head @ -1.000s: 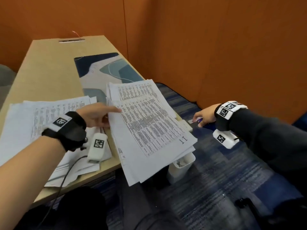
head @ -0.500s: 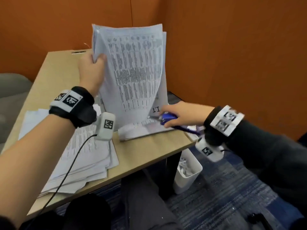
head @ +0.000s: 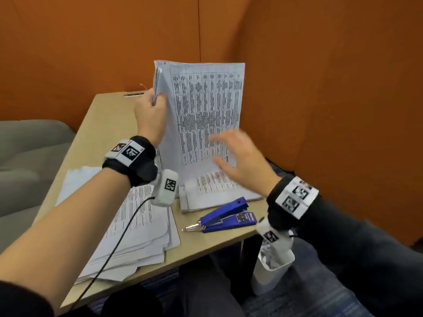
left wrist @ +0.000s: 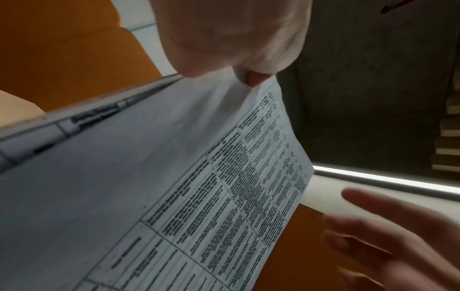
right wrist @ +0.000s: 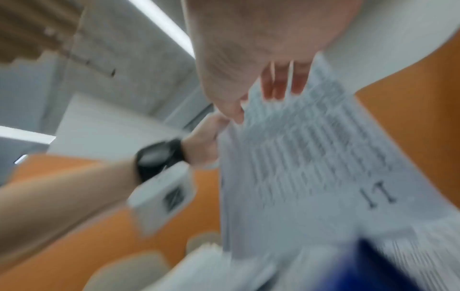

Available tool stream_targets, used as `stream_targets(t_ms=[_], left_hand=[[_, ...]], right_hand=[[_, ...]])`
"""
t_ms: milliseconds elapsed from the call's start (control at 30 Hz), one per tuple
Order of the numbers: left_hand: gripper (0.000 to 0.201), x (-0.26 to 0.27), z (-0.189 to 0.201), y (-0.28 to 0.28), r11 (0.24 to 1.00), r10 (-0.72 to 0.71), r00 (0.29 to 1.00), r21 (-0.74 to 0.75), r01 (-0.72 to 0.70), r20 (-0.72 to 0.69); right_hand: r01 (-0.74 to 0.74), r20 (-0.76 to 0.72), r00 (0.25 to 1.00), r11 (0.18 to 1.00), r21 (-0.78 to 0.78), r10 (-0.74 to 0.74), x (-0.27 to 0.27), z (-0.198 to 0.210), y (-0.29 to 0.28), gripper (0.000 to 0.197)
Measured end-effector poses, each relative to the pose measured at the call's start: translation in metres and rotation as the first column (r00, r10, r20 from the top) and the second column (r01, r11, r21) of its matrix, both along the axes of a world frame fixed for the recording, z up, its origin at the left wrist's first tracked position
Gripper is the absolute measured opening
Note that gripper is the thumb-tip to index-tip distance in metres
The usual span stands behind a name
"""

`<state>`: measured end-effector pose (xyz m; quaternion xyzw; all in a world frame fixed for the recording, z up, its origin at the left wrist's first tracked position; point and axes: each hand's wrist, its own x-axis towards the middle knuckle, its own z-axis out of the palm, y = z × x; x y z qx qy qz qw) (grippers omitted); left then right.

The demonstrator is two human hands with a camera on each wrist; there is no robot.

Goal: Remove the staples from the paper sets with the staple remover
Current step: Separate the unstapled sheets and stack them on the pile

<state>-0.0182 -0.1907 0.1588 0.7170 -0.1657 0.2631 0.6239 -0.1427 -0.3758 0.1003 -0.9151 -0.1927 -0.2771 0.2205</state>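
One white bin (head: pixel 272 274) of crumpled paper scraps (head: pixel 266 259).

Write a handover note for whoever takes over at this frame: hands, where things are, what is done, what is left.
Left hand: pinching the left edge of the upright printed paper set, whose bottom rests on the tan table.
Right hand: open, blurred, in front of the sheets, holding nothing.
Blue staple remover: lying on the table near the front edge.
White paper pile: at left; stapled or not, cannot tell.
Done: unclear; no staple visible.
Left: probably take up the remover and pull this set's staple.
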Motion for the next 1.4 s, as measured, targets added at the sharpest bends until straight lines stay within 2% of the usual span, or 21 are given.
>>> stream_targets(t_ms=[33,100,167,200,233,300,367,433,500,567,667,733,867,933,1000,1033,1100,1167,1233,1333,1400], left_hand=[[0.039,-0.001,0.001,-0.001,0.999,-0.027,1.000,-0.025,0.027,0.009],[0.036,-0.003,0.006,-0.006,0.994,-0.088,0.996,-0.065,0.089,0.021],[0.037,-0.009,0.016,-0.014,0.985,-0.122,0.990,-0.111,0.130,0.077],[0.037,-0.013,0.019,-0.018,0.977,-0.131,0.986,-0.153,0.147,0.106],[0.037,-0.017,0.020,-0.022,0.968,-0.132,0.982,-0.198,0.157,0.134],[0.036,-0.021,0.009,-0.029,0.961,-0.084,0.989,-0.252,0.112,0.120],[0.038,-0.023,-0.018,-0.034,0.968,-0.032,0.999,-0.249,0.024,-0.031],[0.028,-0.028,-0.047,-0.040,0.977,-0.016,0.986,-0.210,-0.020,-0.169],[0.018,-0.033,-0.052,-0.049,0.971,-0.007,0.978,-0.237,-0.043,-0.206],[0.025,-0.030,-0.040,-0.055,0.958,0.055,0.990,-0.271,-0.089,-0.128],[0.026,-0.025,-0.009,-0.055,0.923,0.109,0.994,-0.372,-0.100,0.003],[0.018,-0.022,-0.006,-0.054,0.940,0.060,0.998,-0.339,-0.052,0.014],[0.021,-0.022,-0.035,-0.048,0.986,-0.009,0.998,-0.165,-0.001,-0.055],[0.049,-0.017,-0.039,-0.045,0.993,0.003,0.998,-0.121,0.005,0.066],[0.072,-0.015,-0.033,-0.046,0.999,0.053,0.971,-0.018,-0.050,0.231],[0.075,-0.015,-0.030,-0.046,0.997,0.064,0.949,0.021,-0.074,0.307],[0.068,-0.011,-0.027,-0.046,0.989,0.045,0.917,0.114,-0.098,0.397],[0.051,-0.005,-0.026,-0.044,0.975,0.030,0.913,0.189,-0.116,0.406],[0.035,0.001,-0.025,-0.043,0.978,0.040,0.916,0.172,-0.118,0.400],[0.025,0.004,-0.020,-0.046,0.989,0.025,0.923,0.127,-0.080,0.384],[0.023,0.001,-0.016,-0.050,0.995,0.030,0.937,0.079,-0.061,0.348]], right_hand=[[0.098,0.047,0.993,0.983,0.155,-0.107,0.009,0.012,-0.010,0.061],[0.260,-0.134,0.966,0.842,0.472,-0.222,0.031,0.032,-0.035,0.097],[0.245,-0.269,0.961,0.667,0.704,-0.069,0.047,0.046,-0.053,0.117],[0.196,-0.269,0.963,0.618,0.761,0.026,0.053,0.049,-0.060,0.113],[0.148,-0.255,0.962,0.604,0.783,0.095,0.053,0.052,-0.062,0.100],[0.108,-0.254,0.955,0.617,0.780,0.153,0.050,0.049,-0.059,0.074],[0.122,-0.289,0.941,0.620,0.775,0.175,0.043,0.034,-0.053,0.070],[0.164,-0.323,0.931,0.597,0.785,0.170,0.041,0.014,-0.047,0.062],[0.216,-0.327,0.935,0.509,0.833,0.138,0.043,0.006,-0.043,0.061],[0.208,-0.269,0.960,0.456,0.866,0.073,0.044,0.017,-0.041,0.066],[0.076,-0.127,0.987,0.417,0.906,0.097,0.043,0.044,-0.048,0.035],[0.048,-0.118,0.984,0.444,0.895,0.132,0.040,0.048,-0.054,0.034],[0.128,-0.245,0.961,0.585,0.801,0.125,0.039,0.029,-0.062,0.059],[0.117,-0.177,0.984,0.610,0.784,0.038,0.038,0.032,-0.063,0.074],[0.110,-0.046,0.993,0.699,0.707,-0.110,0.037,0.045,-0.060,0.088],[0.114,0.028,0.985,0.756,0.645,-0.172,0.038,0.051,-0.059,0.091],[0.134,0.138,0.965,0.870,0.475,-0.225,0.040,0.059,-0.058,0.081],[0.148,0.167,0.962,0.924,0.354,-0.218,0.043,0.062,-0.062,0.056],[0.154,0.157,0.961,0.911,0.382,-0.229,0.045,0.061,-0.067,0.040],[0.141,0.101,0.969,0.840,0.525,-0.226,0.045,0.058,-0.073,0.034],[0.102,0.006,0.989,0.719,0.688,-0.146,0.045,0.055,-0.074,0.034]])
